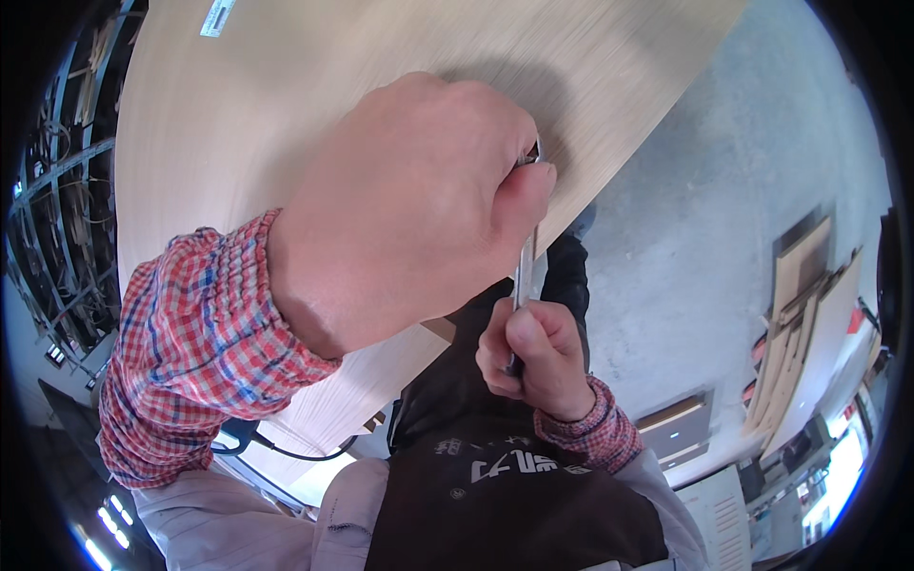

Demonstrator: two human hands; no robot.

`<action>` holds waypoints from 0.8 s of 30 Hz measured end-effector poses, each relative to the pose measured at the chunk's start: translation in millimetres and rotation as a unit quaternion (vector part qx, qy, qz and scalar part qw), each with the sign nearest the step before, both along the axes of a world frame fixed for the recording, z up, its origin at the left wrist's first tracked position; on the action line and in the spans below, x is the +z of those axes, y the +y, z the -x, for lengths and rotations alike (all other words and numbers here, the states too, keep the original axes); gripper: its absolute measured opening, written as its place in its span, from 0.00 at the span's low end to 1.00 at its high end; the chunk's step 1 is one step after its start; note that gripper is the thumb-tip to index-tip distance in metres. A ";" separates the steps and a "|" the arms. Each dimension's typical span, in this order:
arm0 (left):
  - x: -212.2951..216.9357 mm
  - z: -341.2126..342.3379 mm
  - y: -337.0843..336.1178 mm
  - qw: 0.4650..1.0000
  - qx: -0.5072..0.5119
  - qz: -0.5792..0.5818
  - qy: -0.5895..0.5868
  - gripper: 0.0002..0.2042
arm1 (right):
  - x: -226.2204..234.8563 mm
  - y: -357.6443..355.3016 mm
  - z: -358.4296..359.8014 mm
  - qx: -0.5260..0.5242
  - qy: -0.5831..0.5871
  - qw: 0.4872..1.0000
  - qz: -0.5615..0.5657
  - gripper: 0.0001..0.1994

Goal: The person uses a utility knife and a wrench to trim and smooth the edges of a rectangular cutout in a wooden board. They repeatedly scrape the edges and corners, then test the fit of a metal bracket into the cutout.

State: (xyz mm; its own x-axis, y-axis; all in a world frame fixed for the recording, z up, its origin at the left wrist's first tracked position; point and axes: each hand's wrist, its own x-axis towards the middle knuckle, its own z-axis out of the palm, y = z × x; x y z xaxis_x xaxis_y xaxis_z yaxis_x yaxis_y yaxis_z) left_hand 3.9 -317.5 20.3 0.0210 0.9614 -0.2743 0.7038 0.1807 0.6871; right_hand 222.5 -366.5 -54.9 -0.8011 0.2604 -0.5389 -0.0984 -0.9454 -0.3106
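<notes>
My left hand [409,190] is large in the middle of the view, closed in a fist above the pale wood-grain board [619,57]. Shiny metal shows between its thumb and forefinger. From under that thumb a slim silver metal tool [524,271] runs down to my right hand [543,352]. My right fingers are wrapped round the tool's lower end, with the thumb along it, just off the board's edge. The upper end is mostly hidden in my left fist, so its exact kind cannot be made out.
A small white label [217,17] is stuck on the board's far left. Concrete floor [666,247] lies to the right, with stacked wood panels [800,324] leaning there. A metal rack [62,190] stands at the left. A black cable [305,457] loops near my left elbow.
</notes>
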 end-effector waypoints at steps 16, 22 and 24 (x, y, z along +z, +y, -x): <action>26.1 -7.5 -15.5 0.993 0.038 -0.110 -0.002 0.13 | 30.9 33.9 -67.5 -0.010 -0.112 0.948 -0.296 0.18; 5.8 58.4 -78.9 0.926 0.154 -0.211 0.273 0.26 | 71.7 173.1 -34.0 0.102 -0.312 0.711 -0.622 0.17; -10.9 49.6 -89.8 0.912 0.186 -0.175 0.322 0.29 | 70.6 220.3 -5.0 0.117 -0.289 0.544 -0.779 0.16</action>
State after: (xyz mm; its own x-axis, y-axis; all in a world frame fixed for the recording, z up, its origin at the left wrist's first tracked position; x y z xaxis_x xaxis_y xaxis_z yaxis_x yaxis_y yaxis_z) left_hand -45.6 -407.2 9.4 -0.3815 0.9002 0.2100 0.9163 0.3384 0.2140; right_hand 227.5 -146.3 15.6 -0.7238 0.6900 0.0103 0.5081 0.5430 -0.6686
